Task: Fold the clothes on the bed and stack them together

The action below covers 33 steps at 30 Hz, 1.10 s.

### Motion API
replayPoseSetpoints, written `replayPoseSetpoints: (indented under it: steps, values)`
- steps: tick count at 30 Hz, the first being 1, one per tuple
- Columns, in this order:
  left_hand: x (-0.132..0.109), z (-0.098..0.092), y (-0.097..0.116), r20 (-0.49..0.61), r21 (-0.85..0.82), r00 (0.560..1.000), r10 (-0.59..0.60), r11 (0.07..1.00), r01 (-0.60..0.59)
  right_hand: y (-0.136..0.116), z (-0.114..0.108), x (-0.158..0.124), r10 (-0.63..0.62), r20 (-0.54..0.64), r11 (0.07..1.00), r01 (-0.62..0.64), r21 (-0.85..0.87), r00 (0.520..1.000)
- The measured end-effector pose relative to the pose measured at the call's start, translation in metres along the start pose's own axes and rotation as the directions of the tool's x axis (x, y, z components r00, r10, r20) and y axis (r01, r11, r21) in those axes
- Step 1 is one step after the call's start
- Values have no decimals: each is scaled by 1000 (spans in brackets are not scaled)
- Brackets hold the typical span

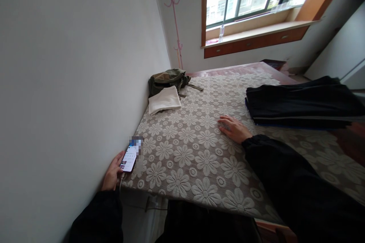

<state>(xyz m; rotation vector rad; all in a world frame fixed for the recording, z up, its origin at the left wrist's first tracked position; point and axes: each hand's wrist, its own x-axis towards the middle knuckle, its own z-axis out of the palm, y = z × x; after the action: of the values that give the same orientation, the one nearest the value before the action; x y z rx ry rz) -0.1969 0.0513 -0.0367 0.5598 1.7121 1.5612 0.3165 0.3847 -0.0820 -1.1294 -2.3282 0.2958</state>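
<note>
At the table's left edge, beside the wall, my left hand (pixel 114 171) holds a phone (pixel 131 156) by its lower left side. The phone's screen is lit, and a pale cable runs down from its lower end. My right hand (pixel 234 128) lies palm down on the flowered tablecloth (pixel 178 183), fingers spread, holding nothing. To its right is a stack of folded black cloth (pixel 299 102). A folded cream cloth (pixel 164 100) rests in front of a dark green bag (pixel 168 78) near the wall.
A white wall (pixel 76 64) borders the table's left side. Behind the table stand a pink coat rack (pixel 176 19) and a window sill (pixel 256 32) with a clear bottle (pixel 221 33). Dark red furniture shows at the lower right.
</note>
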Motion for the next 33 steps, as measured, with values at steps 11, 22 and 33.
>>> replayPoseSetpoints:
  steps: [11, 22, 33]
  values:
    - [1, 0, 0, 10, -24, 1000, -2, 1000, 2, 2, 1, 0, 1, -1, 1000, -1, -17, 1000]
    - [3, -1, -2, 18, -28, 1000, 7, 1000, -7, 3, 2, -1, -5, -11, 1000, 5, -19, 1000]
    - [3, -2, -6, 26, -5, 998, 49, 999, -49, 4, 2, 2, -7, 8, 999, 7, -33, 1000]
